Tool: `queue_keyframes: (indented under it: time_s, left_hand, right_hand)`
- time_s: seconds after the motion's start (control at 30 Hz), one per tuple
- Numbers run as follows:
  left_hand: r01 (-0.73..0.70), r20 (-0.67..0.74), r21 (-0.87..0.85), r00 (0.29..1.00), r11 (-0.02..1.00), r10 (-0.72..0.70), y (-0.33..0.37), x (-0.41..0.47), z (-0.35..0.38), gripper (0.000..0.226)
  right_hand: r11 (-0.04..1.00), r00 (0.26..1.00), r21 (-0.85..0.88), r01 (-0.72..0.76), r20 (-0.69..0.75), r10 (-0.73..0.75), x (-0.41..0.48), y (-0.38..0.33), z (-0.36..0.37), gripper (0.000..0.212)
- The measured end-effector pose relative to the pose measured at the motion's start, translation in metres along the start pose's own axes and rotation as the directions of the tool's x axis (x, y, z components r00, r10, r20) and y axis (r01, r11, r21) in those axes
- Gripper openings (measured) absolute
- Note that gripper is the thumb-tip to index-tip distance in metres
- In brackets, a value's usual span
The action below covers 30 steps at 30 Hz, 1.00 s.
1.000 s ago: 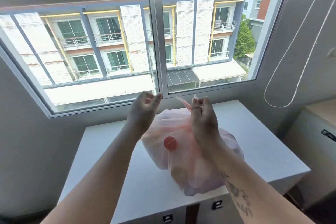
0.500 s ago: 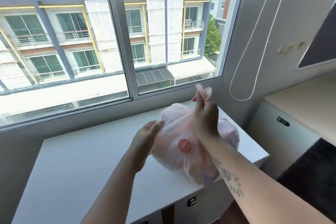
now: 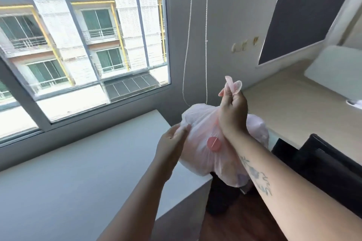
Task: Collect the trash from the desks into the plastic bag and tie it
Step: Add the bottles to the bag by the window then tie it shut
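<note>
Since the last frame the bag point(image 3: 197, 133) has come off the desk point(image 3: 82, 166): it was sitting on the top near the right end, now it hangs in the air past the desk's right corner, over the dark floor point(image 3: 244, 223). View has also swung right, so less of the window point(image 3: 82, 49) shows.

Right hand point(image 3: 232, 111) is fisted tight around the gathered neck of the bag, carrying it; two thin pink handle loops stick up out of the fist. Tattooed forearm runs down to the lower right.

Left hand point(image 3: 172, 143) is cupped, fingers loosely curled and pressed against the bag's left side, thumb on the film. Not gripping, just steadying.

Bag: thin translucent pinkish-white plastic, crinkled, bulging round and full. A flat round red disc point(image 3: 214, 144) shows through the film right of the left hand; other contents too blurred to tell.

Desk: smooth matte white slab, squared corner. Right of the bag, a pale beige counter point(image 3: 290, 111) and something black and boxy point(image 3: 329, 174) below it. Behind the bag a thin beaded cord point(image 3: 187, 49) hangs in a loop against the grey wall
</note>
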<state>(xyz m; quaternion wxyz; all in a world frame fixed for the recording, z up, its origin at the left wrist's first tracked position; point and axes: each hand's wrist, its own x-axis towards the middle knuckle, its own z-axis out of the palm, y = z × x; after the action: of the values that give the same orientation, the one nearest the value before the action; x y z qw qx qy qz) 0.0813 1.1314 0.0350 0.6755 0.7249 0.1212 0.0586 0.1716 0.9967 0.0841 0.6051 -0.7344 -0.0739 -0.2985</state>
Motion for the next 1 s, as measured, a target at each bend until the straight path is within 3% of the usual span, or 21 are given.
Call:
queue_keyframes:
  time_s: [0.17,0.3,0.43,0.6,0.73,0.8,0.87,1.0]
  left_hand:
    - [0.011,-0.011,0.016,1.000,1.000,-0.011,-0.008,0.062,0.122,0.018]
    - [0.124,0.017,0.015,0.992,0.992,-0.124,-0.041,0.082,0.195,0.018]
    - [0.375,-0.065,-0.051,0.924,0.926,-0.378,-0.117,0.071,0.241,0.033]
    - [0.574,-0.246,-0.129,0.772,0.809,-0.587,-0.206,0.060,0.266,0.021]
    - [0.580,-0.377,-0.020,0.750,0.814,-0.543,-0.265,0.077,0.276,0.017]
    - [0.558,-0.454,0.114,0.765,0.822,-0.457,-0.293,0.087,0.279,0.033]
    - [0.553,-0.517,0.227,0.766,0.801,-0.382,-0.318,0.099,0.280,0.055]
    - [0.423,-0.455,0.385,0.860,0.820,-0.230,-0.375,0.126,0.290,0.061]
  right_hand:
    - [0.999,0.997,-0.011,-0.053,0.063,0.054,0.071,0.091,-0.056,0.020]
    - [0.960,0.954,-0.037,-0.277,0.110,0.279,0.088,0.169,-0.093,0.029]
    - [0.845,0.793,-0.068,-0.530,0.314,0.523,0.063,0.241,-0.108,0.028]
    - [0.711,0.540,-0.262,-0.652,0.498,0.679,0.004,0.317,-0.094,0.032]
    - [0.648,0.439,-0.384,-0.658,0.505,0.744,-0.026,0.375,-0.072,0.030]
    - [0.617,0.398,-0.413,-0.669,0.502,0.768,-0.033,0.403,-0.062,0.031]
    - [0.584,0.386,-0.411,-0.700,0.470,0.794,-0.038,0.433,-0.055,0.023]
    - [0.538,0.418,-0.363,-0.761,0.360,0.834,-0.057,0.506,-0.048,0.025]
